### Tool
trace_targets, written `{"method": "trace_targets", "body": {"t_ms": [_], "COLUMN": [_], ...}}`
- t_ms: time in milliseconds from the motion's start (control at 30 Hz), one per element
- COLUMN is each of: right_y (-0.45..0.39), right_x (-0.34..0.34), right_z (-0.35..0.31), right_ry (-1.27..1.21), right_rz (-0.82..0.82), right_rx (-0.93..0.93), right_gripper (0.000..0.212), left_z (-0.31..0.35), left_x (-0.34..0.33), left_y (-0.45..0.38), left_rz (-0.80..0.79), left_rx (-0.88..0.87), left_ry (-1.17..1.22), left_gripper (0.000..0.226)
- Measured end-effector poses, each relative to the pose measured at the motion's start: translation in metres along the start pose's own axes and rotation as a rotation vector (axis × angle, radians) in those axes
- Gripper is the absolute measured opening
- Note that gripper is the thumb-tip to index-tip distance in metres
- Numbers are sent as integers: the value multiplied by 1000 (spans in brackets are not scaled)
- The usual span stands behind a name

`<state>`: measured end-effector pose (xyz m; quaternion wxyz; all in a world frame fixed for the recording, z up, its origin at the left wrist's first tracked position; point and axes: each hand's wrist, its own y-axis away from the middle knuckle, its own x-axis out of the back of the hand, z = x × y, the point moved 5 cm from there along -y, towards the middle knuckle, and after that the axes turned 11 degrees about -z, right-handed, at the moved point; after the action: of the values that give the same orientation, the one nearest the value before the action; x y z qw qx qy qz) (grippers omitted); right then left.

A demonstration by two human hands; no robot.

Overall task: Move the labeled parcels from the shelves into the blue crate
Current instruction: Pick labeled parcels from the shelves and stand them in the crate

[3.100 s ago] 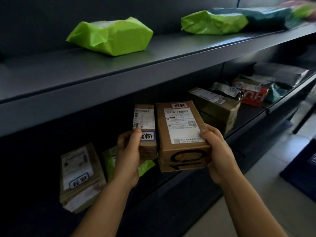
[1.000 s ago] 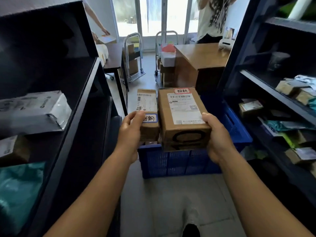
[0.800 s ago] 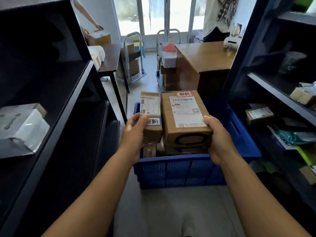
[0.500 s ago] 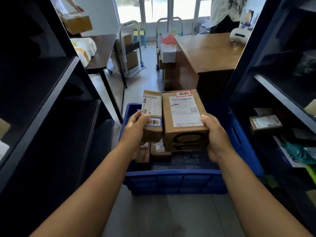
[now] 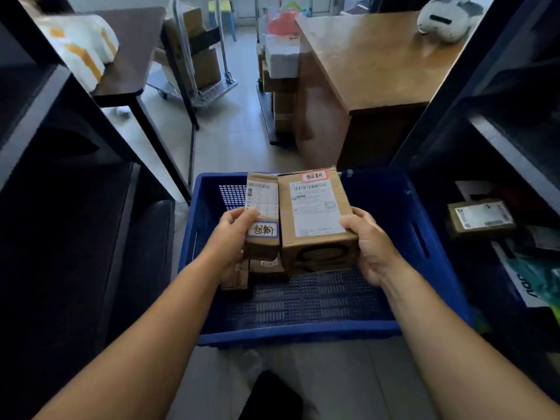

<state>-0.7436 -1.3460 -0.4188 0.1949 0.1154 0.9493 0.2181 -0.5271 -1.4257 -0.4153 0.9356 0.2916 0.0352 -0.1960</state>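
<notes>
Narrow aisle between two dark shelf units, pale tiled floor [image 5: 233,140] underfoot. Blue crate [image 5: 418,237] on the floor straight ahead, perforated walls and base, slot handle in its right wall. Held side by side above the crate: narrow cardboard parcel [image 5: 263,204] with a blue-edged handwritten tag, gripped by the left hand [image 5: 233,234], thumb curled over its top face; wider cardboard parcel [image 5: 315,213] with a shipping label and a red-edged tag, gripped by the right hand [image 5: 371,247], thumb on its upper right edge, fingers underneath. The two parcels touching along their long sides, both tilted slightly toward the camera. Below them, already lying in the crate near its left half, a few smaller brown parcels [image 5: 266,265], partly hidden.

On the right shelving [image 5: 512,159], a flat box with a white label [image 5: 480,215] on a lower level, greenish bags [image 5: 542,283] lower down. Left shelving [image 5: 57,92] dark, contents not discernible. Beyond the crate, a wooden desk [image 5: 372,56] with a white device [image 5: 445,19] at its far corner. To the left, a dark table [image 5: 133,56] bearing a white and orange bag [image 5: 81,47]. Between them, a metal trolley [image 5: 200,71] loaded with cardboard boxes, and a second stack of boxes [image 5: 280,71] against the desk's side.
</notes>
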Motion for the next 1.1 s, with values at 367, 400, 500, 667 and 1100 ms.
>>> {"method": "trace_targets", "body": {"t_ms": [367, 400, 500, 667, 1100], "right_y": [-105, -111, -124, -141, -196], "right_x": [28, 35, 60, 117, 282], "right_z": [35, 40, 51, 63, 94], "right_ry": [-21, -24, -27, -15, 110], "right_rz": [144, 158, 195, 237, 237], "right_rx": [-135, -150, -185, -224, -356], "right_gripper": [36, 35, 33, 33, 37], "left_z": [-23, -29, -48, -82, -177], "left_x": [16, 12, -3, -40, -160], "left_y": [-125, -135, -160, -200, -284], "left_rz": [-44, -52, -71, -107, -77], "left_rx": [203, 220, 259, 300, 435], "left_ry": [0, -2, -22, -68, -158], "left_gripper": [28, 27, 27, 37, 21]}}
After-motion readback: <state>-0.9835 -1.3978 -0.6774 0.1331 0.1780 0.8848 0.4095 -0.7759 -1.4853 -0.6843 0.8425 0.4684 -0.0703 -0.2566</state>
